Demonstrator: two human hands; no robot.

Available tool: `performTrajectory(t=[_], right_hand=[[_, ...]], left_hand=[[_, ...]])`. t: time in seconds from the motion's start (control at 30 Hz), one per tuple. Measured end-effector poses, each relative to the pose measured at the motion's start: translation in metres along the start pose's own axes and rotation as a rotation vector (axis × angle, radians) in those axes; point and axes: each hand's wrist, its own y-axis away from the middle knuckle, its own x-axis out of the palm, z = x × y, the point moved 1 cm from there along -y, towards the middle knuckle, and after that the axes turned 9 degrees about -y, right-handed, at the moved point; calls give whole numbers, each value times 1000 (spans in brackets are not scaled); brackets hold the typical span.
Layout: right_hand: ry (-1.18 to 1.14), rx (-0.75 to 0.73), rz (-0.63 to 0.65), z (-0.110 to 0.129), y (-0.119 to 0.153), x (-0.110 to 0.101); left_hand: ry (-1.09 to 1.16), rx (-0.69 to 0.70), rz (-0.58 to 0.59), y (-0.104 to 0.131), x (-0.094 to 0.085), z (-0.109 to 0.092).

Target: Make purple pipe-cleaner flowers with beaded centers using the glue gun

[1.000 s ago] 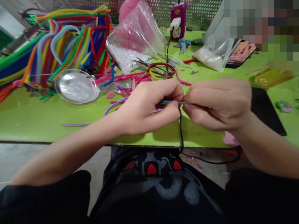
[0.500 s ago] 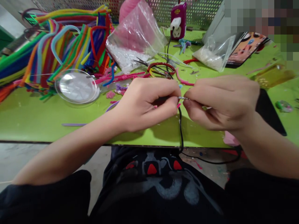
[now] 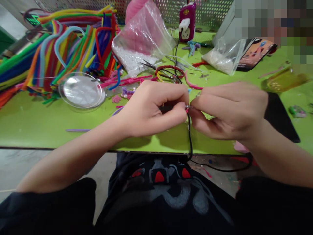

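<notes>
My left hand (image 3: 153, 109) and my right hand (image 3: 227, 109) meet fingertip to fingertip over the green table (image 3: 34, 122). Both pinch a small craft piece (image 3: 187, 107), a thin stem with a silvery tip and a bit of pink; most of it is hidden by the fingers. A black cable (image 3: 189, 137) hangs down from just under the fingertips and runs over the table's front edge.
A heap of coloured pipe cleaners (image 3: 61, 49) fills the back left, with a clear round lid (image 3: 81, 89) before it. Two plastic bags of white beads (image 3: 141, 39) (image 3: 223, 55), scissors (image 3: 166, 71), a plugged-in charger (image 3: 187, 19), a phone (image 3: 254, 52) and a black mat (image 3: 278, 117) lie around.
The blue stem seen between my hands a second ago is now hidden in my left fist. My hands have closed together, and only the silvery tip shows between the fingertips.
</notes>
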Motion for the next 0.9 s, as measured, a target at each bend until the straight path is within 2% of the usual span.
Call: performTrajectory(t=[0.17, 0.33, 0.43, 0.53, 0.63, 0.7, 0.9], right_hand=[[-14, 5, 10, 0, 2, 0], [-35, -29, 83, -7, 4, -2], [22, -60, 113, -10, 5, -5], [8, -63, 88, -8, 5, -7], [-1, -30, 47, -6, 4, -9], [25, -13, 51, -6, 3, -10], [97, 4, 56, -13, 7, -12]], left_hand=[[-1, 44, 26, -1, -1, 2], [48, -3, 96, -2, -1, 4], [0, 23, 51, -1, 0, 5], [33, 48, -34, -1, 1, 5], [77, -22, -69, -2, -1, 3], [89, -67, -48, -3, -3, 2], [87, -92, -115, -3, -5, 6]])
